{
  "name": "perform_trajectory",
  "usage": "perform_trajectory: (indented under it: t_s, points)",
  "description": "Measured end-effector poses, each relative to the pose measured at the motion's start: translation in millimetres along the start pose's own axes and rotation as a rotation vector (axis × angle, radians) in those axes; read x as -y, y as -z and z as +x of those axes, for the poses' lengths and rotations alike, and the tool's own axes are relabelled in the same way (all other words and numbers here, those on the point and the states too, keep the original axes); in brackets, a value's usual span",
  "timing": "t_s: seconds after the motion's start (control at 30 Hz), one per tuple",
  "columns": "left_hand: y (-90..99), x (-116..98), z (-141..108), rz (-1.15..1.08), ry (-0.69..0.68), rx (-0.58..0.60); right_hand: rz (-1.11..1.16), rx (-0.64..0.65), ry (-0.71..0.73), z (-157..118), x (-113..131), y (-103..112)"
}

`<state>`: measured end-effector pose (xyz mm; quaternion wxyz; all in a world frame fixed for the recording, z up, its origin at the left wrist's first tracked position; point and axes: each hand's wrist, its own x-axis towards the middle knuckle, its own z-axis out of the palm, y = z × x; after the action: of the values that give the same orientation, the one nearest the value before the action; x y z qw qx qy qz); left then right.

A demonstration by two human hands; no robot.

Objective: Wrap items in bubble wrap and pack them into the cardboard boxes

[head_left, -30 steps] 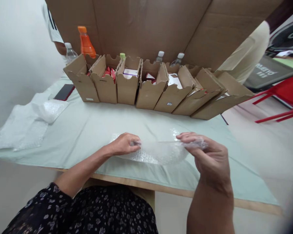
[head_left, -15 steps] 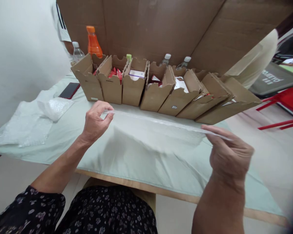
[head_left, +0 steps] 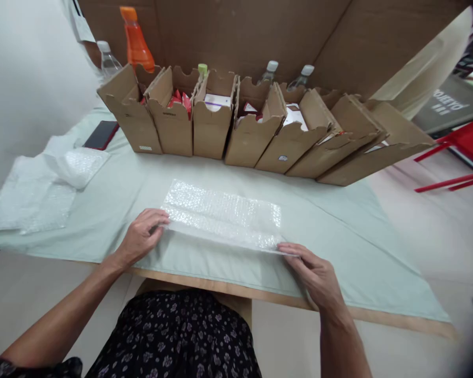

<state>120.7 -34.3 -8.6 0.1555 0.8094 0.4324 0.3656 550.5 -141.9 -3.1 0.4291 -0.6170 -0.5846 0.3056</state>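
A clear sheet of bubble wrap point(head_left: 224, 212) stretches between my two hands, its far part lying on the pale green cloth point(head_left: 339, 236). My left hand point(head_left: 144, 233) pinches the near left corner between thumb and fingers. At the near right corner, my right hand point(head_left: 313, 270) grips the same edge, thumb below and fingers on top. The near edge looks slightly raised off the cloth.
Several cardboard file boxes point(head_left: 211, 131) with small packets inside line the back of the table. More bubble wrap point(head_left: 35, 194) and a dark phone point(head_left: 101, 135) lie at left. Behind stand an orange bottle point(head_left: 137, 47) and clear bottles. A red chair point(head_left: 463, 144) is at right.
Both hands have come down and nearer to me, and closer together. The bubble wrap, held up edge-on before, now lies mostly spread on the cloth.
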Motion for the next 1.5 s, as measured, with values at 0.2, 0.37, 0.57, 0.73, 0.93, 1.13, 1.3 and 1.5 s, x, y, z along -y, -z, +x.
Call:
perform_trajectory:
  t_s: [0.2, 0.37, 0.57, 0.73, 0.93, 1.13, 1.3, 1.5]
  points:
    - [-25.0, 8.0, 47.3, -0.044, 0.071, -0.112, 0.141, -0.36, -0.054, 50.0, 17.8, -18.5]
    - [-11.3, -6.9, 88.5, -0.022, 0.01, -0.304, 0.2, -0.51, 0.107, 82.6, 40.3, -20.9]
    - [22.0, -23.1, 41.0, 0.041, -0.071, -0.249, 0.148, -0.356, 0.115, 38.7, 21.8, -11.1]
    - [14.6, 0.1, -12.4, 0.094, -0.012, -0.014, 0.036, -0.088, 0.07, 3.6, -6.2, -13.8]
    - [26.2, 12.3, -17.0, 0.098, 0.005, 0.229, -0.211, -0.003, 0.165, -1.1, -11.2, -12.4]
    - [54.1, -1.1, 10.1, -0.03, 0.083, 0.326, -0.229, -0.109, 0.07, -1.0, -2.6, 13.1]
    - [1.0, -36.9, 35.4, 0.052, -0.005, 0.257, -0.22, -0.08, 0.098, 30.2, 28.4, -15.8]
    - [-85.4, -60.2, 47.0, 0.151, -0.154, 0.524, -0.489, 0.313, 0.232, 60.3, 44.9, -102.5]
